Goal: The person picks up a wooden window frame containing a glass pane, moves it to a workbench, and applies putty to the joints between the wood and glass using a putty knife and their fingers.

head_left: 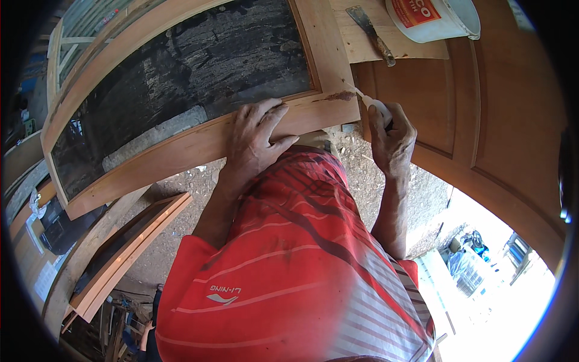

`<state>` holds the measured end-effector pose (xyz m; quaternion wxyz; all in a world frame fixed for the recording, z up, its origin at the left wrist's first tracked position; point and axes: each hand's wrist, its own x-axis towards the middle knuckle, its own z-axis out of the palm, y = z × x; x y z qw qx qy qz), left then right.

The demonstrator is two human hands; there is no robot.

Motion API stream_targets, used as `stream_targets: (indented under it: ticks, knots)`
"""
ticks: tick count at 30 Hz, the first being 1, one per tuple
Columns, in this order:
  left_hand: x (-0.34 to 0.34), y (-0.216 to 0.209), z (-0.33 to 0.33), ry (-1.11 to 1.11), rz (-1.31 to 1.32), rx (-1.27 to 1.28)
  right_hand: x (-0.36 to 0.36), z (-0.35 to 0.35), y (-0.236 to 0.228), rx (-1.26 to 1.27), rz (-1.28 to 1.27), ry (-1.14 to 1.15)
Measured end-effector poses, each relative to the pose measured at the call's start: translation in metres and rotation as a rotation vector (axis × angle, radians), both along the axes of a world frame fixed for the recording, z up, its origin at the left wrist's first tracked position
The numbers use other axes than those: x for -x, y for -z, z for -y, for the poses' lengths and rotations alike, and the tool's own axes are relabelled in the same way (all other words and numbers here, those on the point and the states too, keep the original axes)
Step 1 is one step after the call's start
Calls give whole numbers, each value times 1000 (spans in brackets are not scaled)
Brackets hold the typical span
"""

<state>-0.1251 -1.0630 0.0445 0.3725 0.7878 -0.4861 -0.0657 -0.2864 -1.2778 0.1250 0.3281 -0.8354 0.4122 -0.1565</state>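
A wooden door or window frame [313, 114] with a dark, scuffed panel [223, 51] lies in front of me. My left hand [256, 133] rests on its near rail, fingers laid over the wood and thumb apart, holding nothing. At the frame's right corner, my right hand [393, 140] is closed round a small white squeeze bottle [378, 108]. The bottle's thin nozzle points toward the corner joint, close to a reddish-brown patch [342, 96] on the wood. Whether the tip touches the wood I cannot tell. My fingers hide part of the bottle.
A worn scraper [371, 35] lies on a light board beyond the corner, beside a white bucket [437, 27]. A brown panelled door [422, 96] spans the right. Planks [132, 256] lean at lower left, near part of another person [146, 333]. Bundled items [467, 271] lie at lower right.
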Motion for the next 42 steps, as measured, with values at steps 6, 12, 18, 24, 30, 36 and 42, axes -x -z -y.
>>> stream_targets:
  ticks: [6,12,18,24,30,36,42]
  knots:
    - [-1,-1,0,0,-6,4,0,1,0,4,-10,-3]
    - [0,0,-1,4,-7,2,-1,-1,0,5,-11,1]
    - [2,1,-2,5,-12,-8,1,-1,1,1,-18,-2]
    - [-1,-2,-1,5,-2,3,1,2,3,-27,28,44]
    - [-10,-7,1,16,-38,34,11,16,20,-244,191,103]
    - [-23,-21,8,-55,-146,148,22,18,31,-514,580,164]
    - [-61,-19,42,-220,66,-201,25,68,35,-472,512,109]
